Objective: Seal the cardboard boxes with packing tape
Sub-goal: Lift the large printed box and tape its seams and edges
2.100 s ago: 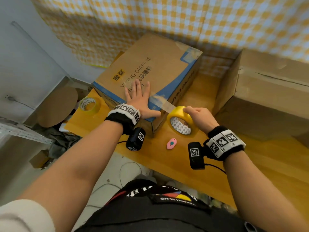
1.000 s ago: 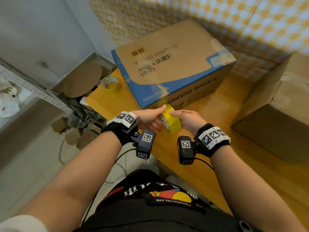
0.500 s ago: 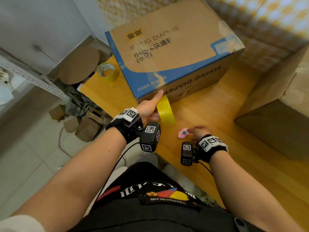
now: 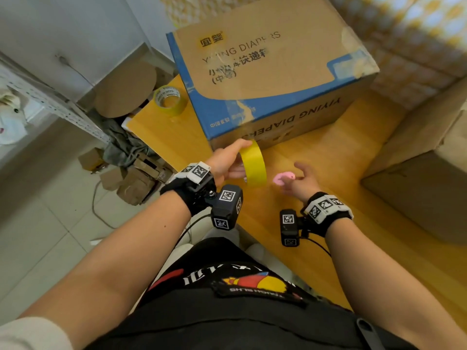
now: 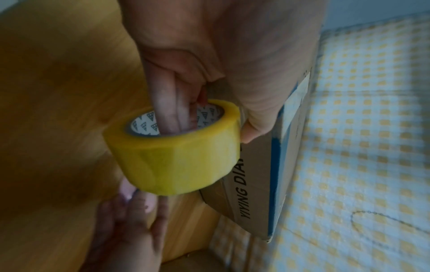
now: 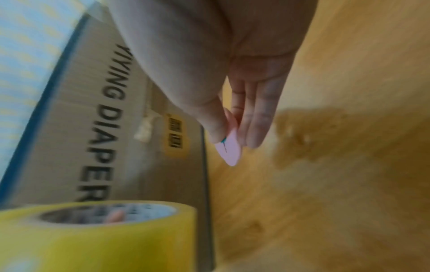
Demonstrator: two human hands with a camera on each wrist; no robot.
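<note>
A brown and blue diaper box (image 4: 267, 69) (image 5: 274, 165) (image 6: 104, 114) stands closed on the wooden table (image 4: 328, 178). Clear tape runs from its top down the near side. My left hand (image 4: 228, 161) (image 5: 186, 103) grips the yellow tape roll (image 4: 253, 164) (image 5: 177, 152) (image 6: 93, 237) at the box's near bottom edge, fingers inside the core, thumb on the outside. My right hand (image 4: 300, 181) (image 6: 235, 117) pinches a small pink cutter (image 4: 282, 178) (image 6: 229, 150) between thumb and fingers, just right of the roll and above the table.
A second tape roll (image 4: 169, 100) lies on the table's left corner beside the box. A large plain cardboard box (image 4: 424, 157) stands at the right. Cardboard scraps (image 4: 131, 178) and a metal shelf (image 4: 50, 102) are on the floor to the left.
The roll passed from my right hand to my left, which holds it by the box's near side. My right hand went down to the pink cutter and has lifted it off the table.
</note>
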